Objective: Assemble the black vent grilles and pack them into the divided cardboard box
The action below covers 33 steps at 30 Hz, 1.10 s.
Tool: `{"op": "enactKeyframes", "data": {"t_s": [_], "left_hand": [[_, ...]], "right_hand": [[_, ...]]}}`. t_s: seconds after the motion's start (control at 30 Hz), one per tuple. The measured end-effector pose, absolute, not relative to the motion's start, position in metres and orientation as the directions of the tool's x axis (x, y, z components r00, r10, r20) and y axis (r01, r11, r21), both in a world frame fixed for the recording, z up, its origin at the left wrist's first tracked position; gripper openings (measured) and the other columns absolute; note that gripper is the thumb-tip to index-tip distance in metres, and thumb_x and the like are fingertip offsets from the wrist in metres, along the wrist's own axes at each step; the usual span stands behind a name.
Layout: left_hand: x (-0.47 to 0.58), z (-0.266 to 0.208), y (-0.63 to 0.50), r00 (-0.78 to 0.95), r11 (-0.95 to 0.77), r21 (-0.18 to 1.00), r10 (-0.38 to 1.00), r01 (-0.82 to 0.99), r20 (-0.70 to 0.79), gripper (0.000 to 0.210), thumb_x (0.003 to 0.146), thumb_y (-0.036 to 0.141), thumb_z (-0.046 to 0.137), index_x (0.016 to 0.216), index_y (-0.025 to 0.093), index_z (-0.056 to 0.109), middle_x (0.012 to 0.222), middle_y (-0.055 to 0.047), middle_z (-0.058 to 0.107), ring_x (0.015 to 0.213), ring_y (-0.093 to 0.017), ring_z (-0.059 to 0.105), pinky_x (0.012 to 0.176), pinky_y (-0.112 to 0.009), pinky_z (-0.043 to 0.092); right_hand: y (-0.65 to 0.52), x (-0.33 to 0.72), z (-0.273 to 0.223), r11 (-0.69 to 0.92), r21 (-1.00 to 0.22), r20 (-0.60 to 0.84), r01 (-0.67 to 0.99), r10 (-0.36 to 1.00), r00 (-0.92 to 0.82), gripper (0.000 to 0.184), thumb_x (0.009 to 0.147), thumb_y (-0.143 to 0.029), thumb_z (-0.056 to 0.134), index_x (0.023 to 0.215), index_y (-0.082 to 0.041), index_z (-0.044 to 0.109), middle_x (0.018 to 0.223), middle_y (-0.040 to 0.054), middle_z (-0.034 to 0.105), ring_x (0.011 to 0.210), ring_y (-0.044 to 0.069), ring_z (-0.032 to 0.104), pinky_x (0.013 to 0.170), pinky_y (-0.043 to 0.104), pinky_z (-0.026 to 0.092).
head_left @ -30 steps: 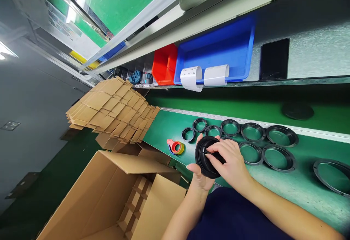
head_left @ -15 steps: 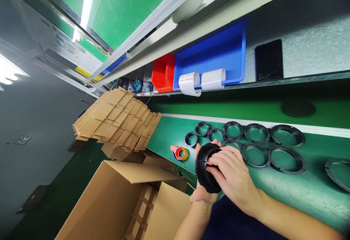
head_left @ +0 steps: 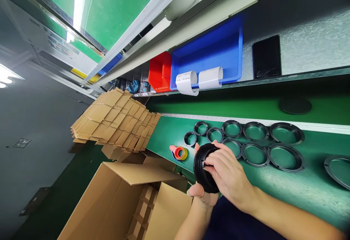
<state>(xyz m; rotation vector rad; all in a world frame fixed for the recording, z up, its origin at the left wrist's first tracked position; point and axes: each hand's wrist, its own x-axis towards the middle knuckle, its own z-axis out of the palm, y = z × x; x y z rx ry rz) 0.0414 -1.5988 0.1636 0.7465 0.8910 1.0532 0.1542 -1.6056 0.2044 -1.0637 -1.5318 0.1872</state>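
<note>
A black round part, thick-rimmed and tilted, is held over the near edge of the bench. My left hand grips it from beneath and behind, thumb low on the near side and fingertips showing past the far rim. Inside the rim, the thumb and fingers of my right hand are pinched together on a small piece that I cannot make out. Several black rings lie in two rows on the green bench beyond my hands.
A tape roll with a red holder lies left of the rings. An open cardboard box with dividers stands at lower left, below stacked cardboard dividers. On the shelf are a blue bin, a red bin and a phone.
The view has shifted slightly. My right fingers have moved a little on the inside of the rim, where a small pale spot now shows at the fingertips. Both hands keep hold.
</note>
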Motion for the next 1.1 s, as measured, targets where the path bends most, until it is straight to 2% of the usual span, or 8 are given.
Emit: {"op": "enactKeyframes", "data": {"t_s": [0.1,0.3,0.43,0.53,0.67,0.77,0.9,1.1], "left_hand": [[0.041,0.163,-1.595,0.211,0.281,0.805,0.958,-0.523,-0.197,0.114,0.048,0.104,0.049,0.136,0.032,0.056,0.146,-0.007,0.048,0.149,-0.039,0.019,0.120,-0.046,0.032],[0.044,0.153,-1.579,0.292,0.387,0.769,0.918,-0.508,-0.269,0.109,0.054,0.079,0.080,0.145,0.028,0.047,0.141,-0.012,0.054,0.139,-0.036,0.041,0.117,-0.044,0.036],[0.042,0.151,-1.568,0.435,0.505,0.642,0.855,-0.577,-0.282,0.086,0.077,0.074,0.066,0.149,0.036,0.039,0.143,-0.008,0.054,0.141,-0.032,0.039,0.118,-0.053,0.030],[0.037,0.147,-1.562,0.570,0.619,0.545,0.771,-0.566,-0.283,0.081,0.079,0.079,0.059,0.147,0.039,0.040,0.147,-0.007,0.051,0.139,-0.037,0.040,0.113,-0.065,0.030],[0.041,0.137,-1.565,0.523,0.601,0.553,0.792,-0.577,-0.315,0.082,0.079,0.076,0.063,0.146,0.033,0.044,0.142,-0.009,0.054,0.140,-0.033,0.039,0.115,-0.058,0.032],[0.052,0.135,-1.573,0.482,0.560,0.598,0.821,-0.573,-0.307,0.093,0.074,0.080,0.064,0.151,0.042,0.029,0.145,-0.010,0.051,0.139,-0.036,0.040,0.110,-0.064,0.036],[0.061,0.141,-1.578,0.494,0.517,0.587,0.842,-0.623,-0.216,0.099,0.072,0.068,0.077,0.153,0.041,0.026,0.149,-0.009,0.047,0.138,-0.035,0.042,0.113,-0.059,0.035],[0.040,0.155,-1.574,0.620,0.646,0.450,0.751,-0.617,-0.228,0.088,0.077,0.066,0.066,0.151,0.029,0.036,0.147,-0.013,0.049,0.132,-0.040,0.046,0.098,-0.056,0.048]], "right_hand": [[-1.598,0.153,0.195,0.538,-0.662,0.683,0.521,0.719,0.126,0.011,0.097,-0.012,0.051,0.099,-0.021,0.057,0.091,0.0021,0.066,0.083,0.019,0.061,0.108,0.054,0.042],[-1.583,0.149,0.159,0.445,-0.724,0.625,0.527,0.746,0.229,0.013,0.097,-0.014,0.047,0.094,-0.022,0.058,0.085,0.0028,0.064,0.087,0.022,0.062,0.103,0.051,0.047],[-1.587,0.178,0.138,0.354,-0.866,0.451,0.353,0.857,0.250,0.015,0.099,-0.032,0.055,0.107,-0.024,0.064,0.105,0.0061,0.065,0.103,0.023,0.060,0.106,0.051,0.045],[-1.594,0.203,0.126,0.127,-0.986,0.153,0.104,0.941,0.300,0.039,0.090,-0.054,0.064,0.112,-0.022,0.067,0.119,0.0107,0.061,0.112,0.027,0.057,0.098,0.047,0.050],[-1.600,0.207,0.119,-0.052,-0.981,-0.082,-0.189,0.985,0.154,0.041,0.088,-0.055,0.067,0.109,-0.020,0.066,0.112,0.0095,0.067,0.099,0.025,0.064,0.088,0.042,0.054],[-1.605,0.188,0.122,0.146,-0.985,0.174,0.096,0.868,0.465,0.031,0.090,-0.044,0.069,0.110,-0.022,0.062,0.116,0.0102,0.067,0.107,0.027,0.062,0.094,0.045,0.051],[-1.620,0.161,0.133,0.461,-0.747,0.605,0.480,0.770,0.202,0.031,0.096,-0.026,0.064,0.126,-0.020,0.058,0.124,0.0124,0.064,0.114,0.027,0.058,0.096,0.047,0.051],[-1.626,0.183,0.150,0.479,-0.700,0.588,0.530,0.808,0.046,0.028,0.100,-0.026,0.055,0.127,-0.027,0.063,0.128,0.0093,0.059,0.121,0.028,0.049,0.100,0.051,0.047]]}}
